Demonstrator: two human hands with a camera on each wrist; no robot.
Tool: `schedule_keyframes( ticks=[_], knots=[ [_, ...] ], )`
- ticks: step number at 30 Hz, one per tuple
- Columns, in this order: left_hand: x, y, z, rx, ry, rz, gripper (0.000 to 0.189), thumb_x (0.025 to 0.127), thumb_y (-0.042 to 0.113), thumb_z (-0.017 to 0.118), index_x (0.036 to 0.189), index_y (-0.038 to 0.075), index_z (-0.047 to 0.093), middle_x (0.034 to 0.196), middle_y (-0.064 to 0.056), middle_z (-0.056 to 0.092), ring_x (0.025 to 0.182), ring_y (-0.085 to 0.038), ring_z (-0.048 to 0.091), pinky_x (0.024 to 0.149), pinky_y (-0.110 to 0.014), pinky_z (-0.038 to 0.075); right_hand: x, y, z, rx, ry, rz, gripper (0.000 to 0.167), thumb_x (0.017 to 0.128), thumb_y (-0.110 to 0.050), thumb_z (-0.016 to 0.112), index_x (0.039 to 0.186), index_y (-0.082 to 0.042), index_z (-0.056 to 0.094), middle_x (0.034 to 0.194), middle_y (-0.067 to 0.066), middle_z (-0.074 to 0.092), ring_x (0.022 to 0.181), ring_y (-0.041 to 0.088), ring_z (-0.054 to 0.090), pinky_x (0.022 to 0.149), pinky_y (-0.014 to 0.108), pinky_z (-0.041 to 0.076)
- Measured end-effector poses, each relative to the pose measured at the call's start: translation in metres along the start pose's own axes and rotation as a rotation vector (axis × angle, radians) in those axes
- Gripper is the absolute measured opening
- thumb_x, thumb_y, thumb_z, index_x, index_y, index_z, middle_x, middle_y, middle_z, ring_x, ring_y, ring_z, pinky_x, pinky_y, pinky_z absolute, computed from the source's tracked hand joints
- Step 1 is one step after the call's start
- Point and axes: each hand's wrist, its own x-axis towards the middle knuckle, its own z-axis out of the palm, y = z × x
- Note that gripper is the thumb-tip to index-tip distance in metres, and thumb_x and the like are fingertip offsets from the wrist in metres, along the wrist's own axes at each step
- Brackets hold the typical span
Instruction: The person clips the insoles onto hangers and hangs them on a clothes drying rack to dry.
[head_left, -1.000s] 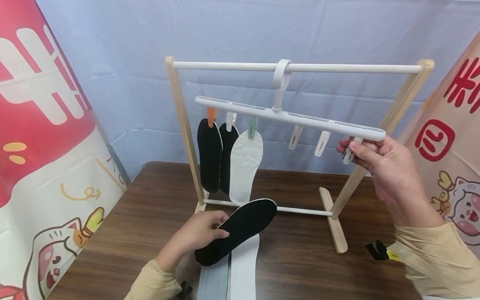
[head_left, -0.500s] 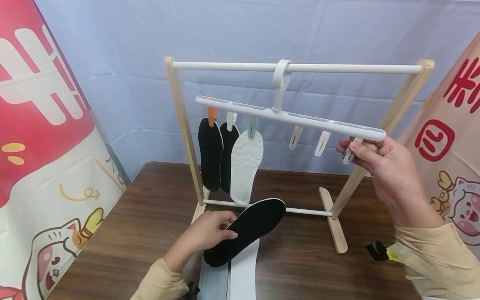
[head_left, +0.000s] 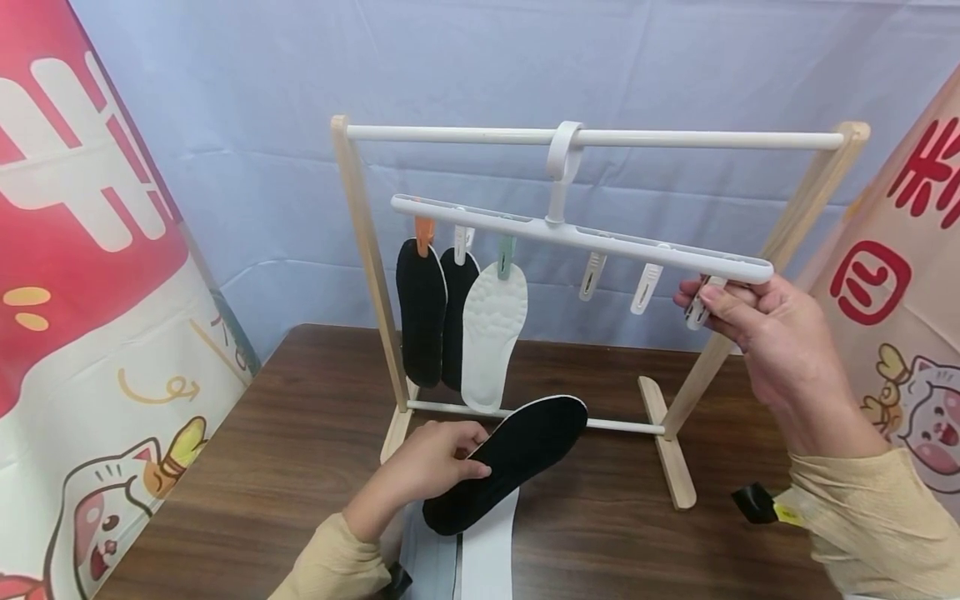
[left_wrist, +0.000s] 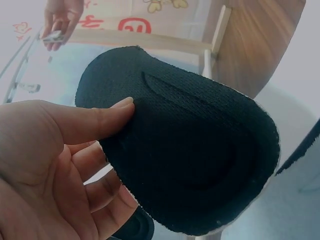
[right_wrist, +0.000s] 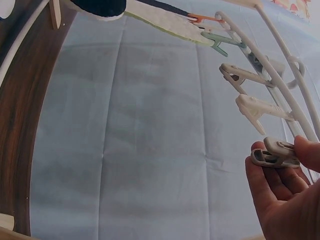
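Note:
My left hand [head_left: 431, 468] pinches a black insole [head_left: 510, 462] between thumb and fingers, tilted with its far end up to the right; its dark top fills much of the left wrist view. My right hand [head_left: 787, 350] pinches the white clip [head_left: 697, 310] at the right end of a white hanger [head_left: 645, 247]. In the right wrist view my thumb presses on that clip [right_wrist: 274, 154]. From the hanger's left half hang two black insoles [head_left: 422, 317] and a white bumpy insole [head_left: 492, 337], held by an orange, a white and a green clip. Two white clips [head_left: 592, 275] between hold nothing.
The hanger hooks over the top rail [head_left: 465, 134] of a wooden-sided rack [head_left: 366, 250]. Under the left hand, a grey insole and a white insole [head_left: 491, 550] lie on the brown table [head_left: 600, 508]. Printed banners [head_left: 90, 250] stand at both sides.
My left hand has moved a little to the right, carrying the black insole over the lying insoles towards the table's middle. My right hand keeps its pinch on the end clip.

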Motion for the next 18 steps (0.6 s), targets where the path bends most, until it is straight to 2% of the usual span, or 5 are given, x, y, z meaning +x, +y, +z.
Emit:
schedule_keyframes(
  ticks=[6, 18],
  knots=[
    [0.003, 0.003, 0.002, -0.006, 0.005, 0.016, 0.018, 0.085, 0.021, 0.082, 0.098, 0.021, 0.069, 0.088, 0.009, 0.075, 0.086, -0.009, 0.067, 0.075, -0.030, 0.049, 0.000, 0.001, 0.000, 0.009, -0.003, -0.003, 0.017, 0.097, 0.005, 0.060, 0.109, -0.002, 0.070, 0.098, 0.009, 0.078, 0.092, 0.017, 0.076, 0.081, 0.022, 0.057],
    [0.012, 0.009, 0.008, -0.028, -0.025, 0.026, 0.015, 0.086, 0.022, 0.081, 0.097, 0.023, 0.070, 0.089, 0.010, 0.076, 0.083, -0.004, 0.066, 0.073, -0.027, 0.049, -0.001, 0.003, -0.001, 0.009, -0.013, -0.023, 0.017, 0.098, 0.004, 0.059, 0.111, -0.002, 0.068, 0.099, 0.009, 0.078, 0.093, 0.017, 0.076, 0.081, 0.022, 0.057]
  ],
)
